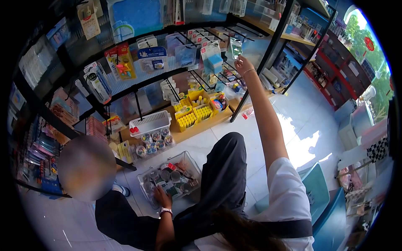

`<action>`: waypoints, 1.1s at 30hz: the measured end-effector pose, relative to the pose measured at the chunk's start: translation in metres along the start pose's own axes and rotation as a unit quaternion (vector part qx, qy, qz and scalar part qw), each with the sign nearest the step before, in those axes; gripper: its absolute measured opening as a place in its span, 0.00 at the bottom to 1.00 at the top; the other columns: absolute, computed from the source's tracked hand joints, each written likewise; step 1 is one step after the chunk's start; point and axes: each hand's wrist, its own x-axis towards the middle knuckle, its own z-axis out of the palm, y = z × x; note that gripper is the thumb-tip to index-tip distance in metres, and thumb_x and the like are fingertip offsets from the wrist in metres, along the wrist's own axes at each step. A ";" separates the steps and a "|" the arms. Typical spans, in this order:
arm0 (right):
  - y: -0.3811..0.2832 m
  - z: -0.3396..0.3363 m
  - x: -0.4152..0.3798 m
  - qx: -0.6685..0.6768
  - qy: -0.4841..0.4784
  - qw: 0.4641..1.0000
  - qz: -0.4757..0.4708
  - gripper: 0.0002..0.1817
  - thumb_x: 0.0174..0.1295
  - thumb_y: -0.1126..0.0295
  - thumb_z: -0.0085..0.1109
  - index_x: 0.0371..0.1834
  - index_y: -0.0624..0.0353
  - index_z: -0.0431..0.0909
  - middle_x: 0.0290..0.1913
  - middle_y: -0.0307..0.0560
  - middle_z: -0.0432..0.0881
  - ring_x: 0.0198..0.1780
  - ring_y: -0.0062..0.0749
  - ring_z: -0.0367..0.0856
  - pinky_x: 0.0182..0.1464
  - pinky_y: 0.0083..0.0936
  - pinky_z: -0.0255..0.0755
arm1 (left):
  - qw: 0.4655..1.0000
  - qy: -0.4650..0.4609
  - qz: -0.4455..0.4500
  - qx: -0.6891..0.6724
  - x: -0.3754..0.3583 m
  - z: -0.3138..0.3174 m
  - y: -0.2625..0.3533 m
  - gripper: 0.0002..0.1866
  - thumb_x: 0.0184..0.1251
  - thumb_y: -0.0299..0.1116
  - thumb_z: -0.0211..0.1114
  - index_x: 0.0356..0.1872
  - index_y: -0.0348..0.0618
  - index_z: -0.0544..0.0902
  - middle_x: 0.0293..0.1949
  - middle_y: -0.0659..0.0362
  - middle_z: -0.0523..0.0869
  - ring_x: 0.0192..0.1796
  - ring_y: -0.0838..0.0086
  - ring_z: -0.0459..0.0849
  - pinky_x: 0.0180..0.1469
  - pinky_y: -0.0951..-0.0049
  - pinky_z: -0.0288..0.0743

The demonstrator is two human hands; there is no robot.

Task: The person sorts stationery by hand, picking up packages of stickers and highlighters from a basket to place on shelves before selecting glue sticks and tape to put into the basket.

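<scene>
My right hand (243, 66) is raised at the end of an outstretched arm, its fingers closed at the lower edge of a small clear-and-green packet (235, 47). The packet is upright by the metal display hooks (239, 34). Low in front of me, my left hand (162, 198) rests at the near side of a clear plastic bin (194, 162), fingers extended over its contents. Round clear-lidded tubs (165, 175) and small packets fill the bin, which stands on the floor between my legs.
Hooks carry carded goods, among them a blue-and-white pack (215, 62). On the low shelf are yellow boxes of yellow-capped tubes (186, 121), a white basket (150, 121) and jars of small coloured pieces (151, 147). A black post (274, 35) stands beside my right arm; a teal tub (316, 186) is behind it.
</scene>
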 end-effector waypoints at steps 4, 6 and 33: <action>0.000 0.013 0.026 -0.084 -0.007 0.996 -0.022 0.06 0.55 0.76 0.59 0.32 0.66 0.73 0.25 0.47 0.73 0.24 0.32 0.71 0.24 0.23 0.68 | 0.997 -0.071 -0.028 0.001 0.001 -0.009 0.003 0.39 0.40 0.27 0.66 0.60 0.31 0.61 0.61 0.36 0.61 0.64 0.43 0.57 0.65 0.52 0.50; 0.004 0.033 0.026 -0.210 0.052 0.974 -0.061 0.11 0.54 0.74 0.62 0.33 0.66 0.69 0.32 0.47 0.72 0.31 0.31 0.71 0.33 0.24 0.73 | 0.997 -0.075 -0.027 0.010 0.007 -0.004 0.002 0.39 0.40 0.27 0.66 0.59 0.31 0.62 0.61 0.36 0.61 0.64 0.43 0.57 0.65 0.53 0.51; 0.220 -0.195 -0.378 -0.559 -0.175 0.795 -0.157 0.09 0.61 0.81 0.45 0.44 0.70 0.70 0.38 0.49 0.81 0.27 0.18 0.76 0.30 0.12 0.70 | 0.975 0.122 -0.185 -0.003 0.016 -0.020 0.000 0.22 0.44 0.31 0.66 0.44 0.35 0.74 0.44 0.47 0.72 0.49 0.52 0.70 0.52 0.58 0.66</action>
